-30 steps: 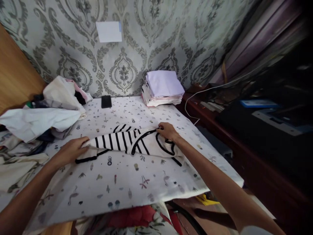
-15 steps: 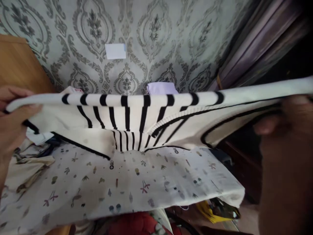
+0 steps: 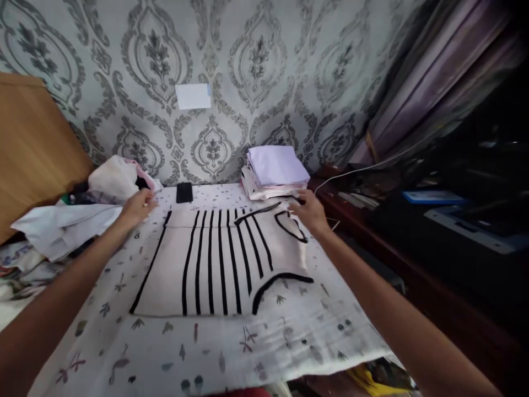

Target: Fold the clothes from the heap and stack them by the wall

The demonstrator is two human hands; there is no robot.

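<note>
A white sleeveless top [image 3: 173, 270] with black stripes and black trim lies spread on the patterned cloth [image 3: 165, 353], its hem to the left and its neck opening to the right. My left hand [image 3: 139, 208] hovers beyond the far hem corner, apart from the top, fingers loosely bent with nothing in them. Near the far shoulder of the top is my right hand [image 3: 311, 212], fingers apart and holding nothing; whether a fingertip touches the fabric I cannot tell. The far side of the top is partly folded over near its armhole.
Folded clothes with a lilac piece [image 3: 275, 165] on top are stacked at the back, by the wall. A black phone [image 3: 184, 192] lies left of them. Loose clothes [image 3: 66, 226] are heaped at left beside a wooden panel [image 3: 37, 138]. Dark furniture with a blue object [image 3: 433, 197] stands at right.
The striped top, held stretched in the air between both hands, now lies flat on the cloth. Both hands have let it go and moved inward, toward the far side.
</note>
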